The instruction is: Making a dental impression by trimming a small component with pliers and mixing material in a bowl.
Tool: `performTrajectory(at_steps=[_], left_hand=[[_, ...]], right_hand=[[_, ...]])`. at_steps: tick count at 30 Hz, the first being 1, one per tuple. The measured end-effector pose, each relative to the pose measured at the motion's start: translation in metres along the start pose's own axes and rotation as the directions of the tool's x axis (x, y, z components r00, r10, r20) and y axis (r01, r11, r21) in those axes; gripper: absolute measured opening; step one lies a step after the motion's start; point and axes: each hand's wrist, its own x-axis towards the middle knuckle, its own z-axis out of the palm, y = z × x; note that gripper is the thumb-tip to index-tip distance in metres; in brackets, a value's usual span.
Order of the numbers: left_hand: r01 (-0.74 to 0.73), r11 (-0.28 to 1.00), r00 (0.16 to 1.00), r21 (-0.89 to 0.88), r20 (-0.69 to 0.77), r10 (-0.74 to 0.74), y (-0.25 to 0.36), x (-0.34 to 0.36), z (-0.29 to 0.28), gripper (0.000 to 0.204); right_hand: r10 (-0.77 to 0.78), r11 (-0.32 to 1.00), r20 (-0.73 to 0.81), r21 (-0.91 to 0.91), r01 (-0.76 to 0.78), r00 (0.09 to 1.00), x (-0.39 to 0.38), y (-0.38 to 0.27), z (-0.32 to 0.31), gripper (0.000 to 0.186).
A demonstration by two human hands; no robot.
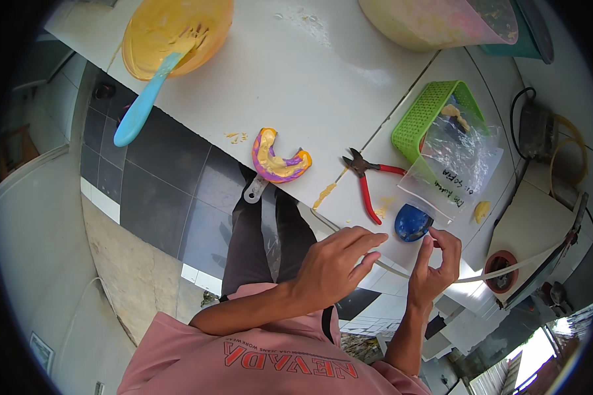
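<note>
My left hand hangs at the table's front edge, fingers loosely curved and apart, seemingly empty. My right hand has thumb and index close together beside a blue rounded object; whether they hold anything is unclear. Red-handled cutting pliers lie open above my hands. To the left, a horseshoe-shaped tray with orange, purple and cream material rests at the edge, its metal handle sticking out. A small cream piece lies to the right.
A green basket with a plastic bag sits right of the pliers. An orange bowl holding a light-blue spatula is upper left; a translucent pink bowl is upper right. A pale tube runs along the front edge.
</note>
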Motion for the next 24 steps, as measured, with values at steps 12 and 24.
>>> performTrajectory(at_steps=[12, 24], left_hand=[[-0.067, 0.997, 0.98, 0.041, -0.187, 0.073, 0.005, 0.007, 0.023, 0.052], [0.227, 0.884, 0.957, -0.409, -0.076, -0.281, 0.001, -0.031, -0.017, 0.035]], right_hand=[[0.107, 0.985, 0.22, -0.158, -0.072, 0.97, -0.017, 0.018, 0.005, 0.084], [-0.466, 0.884, 0.511, 0.227, 0.41, 0.722, -0.025, -0.024, 0.008, 0.076]])
